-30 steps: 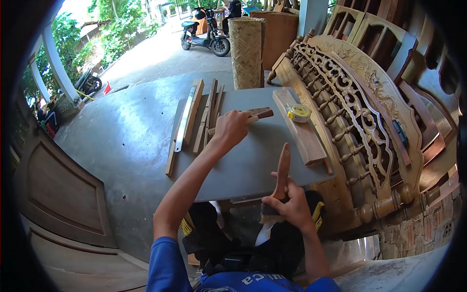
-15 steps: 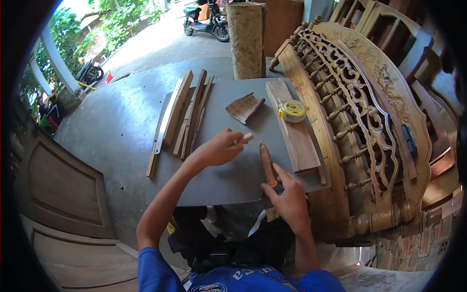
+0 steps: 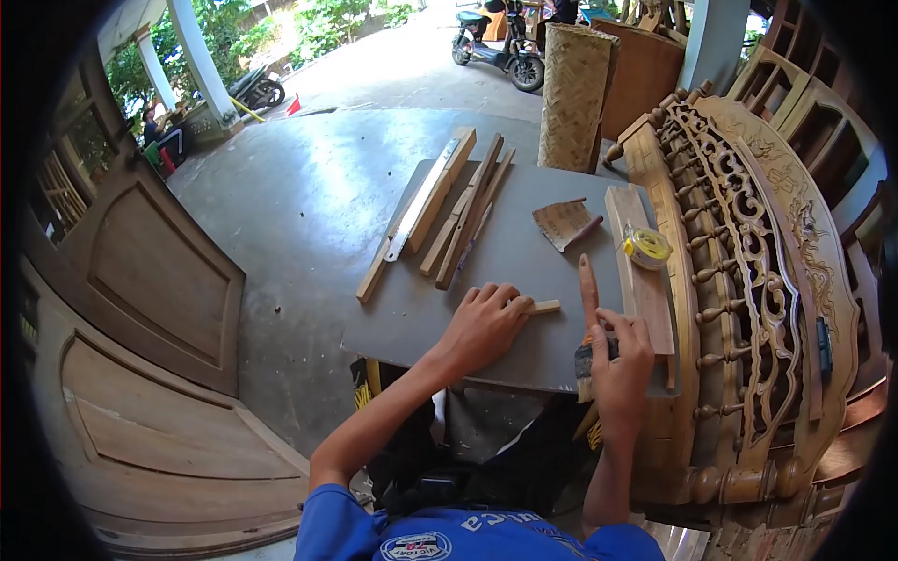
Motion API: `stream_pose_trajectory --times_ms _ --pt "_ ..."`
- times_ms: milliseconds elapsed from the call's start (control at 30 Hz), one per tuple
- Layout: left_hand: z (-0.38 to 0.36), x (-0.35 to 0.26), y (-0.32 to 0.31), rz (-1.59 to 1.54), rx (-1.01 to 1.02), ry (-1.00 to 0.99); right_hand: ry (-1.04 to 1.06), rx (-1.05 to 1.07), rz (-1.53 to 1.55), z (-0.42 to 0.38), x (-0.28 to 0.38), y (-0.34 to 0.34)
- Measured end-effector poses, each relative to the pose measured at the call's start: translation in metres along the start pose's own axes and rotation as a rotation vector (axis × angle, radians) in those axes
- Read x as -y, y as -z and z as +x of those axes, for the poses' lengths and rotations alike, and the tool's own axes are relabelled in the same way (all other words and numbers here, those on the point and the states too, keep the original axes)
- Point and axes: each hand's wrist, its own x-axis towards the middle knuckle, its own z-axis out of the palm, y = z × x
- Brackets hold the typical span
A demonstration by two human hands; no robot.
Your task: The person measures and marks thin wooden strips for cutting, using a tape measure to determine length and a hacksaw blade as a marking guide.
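My left hand (image 3: 486, 323) is closed round a short pale wooden stick (image 3: 544, 307) low over the near part of the grey table (image 3: 393, 323). The stick's free end points right. My right hand (image 3: 625, 360) grips a paintbrush by its dark ferrule; the brown handle (image 3: 587, 285) points away from me and the bristles (image 3: 585, 385) hang toward the table's near edge. Beyond the brush handle lies a curled piece of sandpaper (image 3: 564, 224). A yellow tape measure (image 3: 647, 248) rests on a wooden board (image 3: 645, 299) to the right.
Several wood strips (image 3: 468, 220) and a metal ruler (image 3: 416, 220) lie at the table's left. Carved wooden furniture (image 3: 748, 252) stands close on the right, door panels (image 3: 159, 280) on the left. A rolled woven mat (image 3: 575, 98) stands behind. A person (image 3: 166, 131) sits far left.
My left hand has lowered toward the near part of the table with the stick. My right hand still holds the brush, now with its bristles exposed. The view has shifted left.
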Motion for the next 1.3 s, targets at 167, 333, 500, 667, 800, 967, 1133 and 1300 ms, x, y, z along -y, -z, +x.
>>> stream_pose_trajectory --times_ms 167,333,500,667,800,967,1133,1300 --pt "0.027 0.007 0.000 -0.086 -0.031 0.072 0.008 0.066 -0.072 -0.016 -0.005 -0.013" --pt "0.075 0.032 -0.023 -0.005 -0.045 0.230 0.132 0.185 -0.232 -0.028 -0.006 -0.015" --pt "0.104 0.042 -0.030 -0.072 -0.013 0.219 0.163 0.214 -0.196 -0.032 -0.010 -0.012" --pt "0.129 0.052 -0.042 -0.077 0.013 0.207 0.113 0.146 -0.188 -0.030 -0.006 -0.023" --pt "0.133 0.061 -0.047 -0.212 -0.044 0.237 0.038 0.020 -0.245 -0.009 0.009 -0.037" --pt "0.122 0.055 -0.039 -0.276 -0.129 0.226 0.089 -0.157 -0.278 0.022 -0.001 -0.077" --pt "0.118 0.045 -0.030 -0.300 0.118 0.195 0.076 -0.317 -0.231 -0.008 -0.009 -0.010" --pt "0.116 0.041 -0.043 -0.281 0.063 0.139 -0.176 -0.207 -0.294 -0.034 -0.065 0.063"
